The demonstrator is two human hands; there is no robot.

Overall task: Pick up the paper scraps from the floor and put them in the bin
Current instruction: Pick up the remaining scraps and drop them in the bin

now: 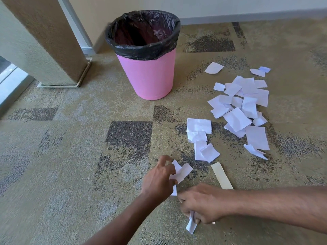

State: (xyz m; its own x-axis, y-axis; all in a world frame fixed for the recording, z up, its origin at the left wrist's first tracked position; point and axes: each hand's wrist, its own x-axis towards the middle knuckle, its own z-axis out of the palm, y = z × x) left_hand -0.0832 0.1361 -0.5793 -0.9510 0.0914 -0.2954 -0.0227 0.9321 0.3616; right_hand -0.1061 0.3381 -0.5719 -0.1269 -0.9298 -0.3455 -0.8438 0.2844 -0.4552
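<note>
The right hand (200,204) is closing around a crumpled white scrap (191,225) low over the carpet (70,156). Just beside it, the left hand (159,181) is pinching a few white pieces (184,171) between its fingers. A cream strip (222,175) is lying nearby. More paper scraps (237,110) are lying scattered right of the pink bin (148,75), which is standing upright with a black liner (141,50).

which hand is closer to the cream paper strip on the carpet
Right. The right hand sits just beside the near end of the cream strip, clutching a white scrap. The left hand is farther left, holding white scraps.
</note>
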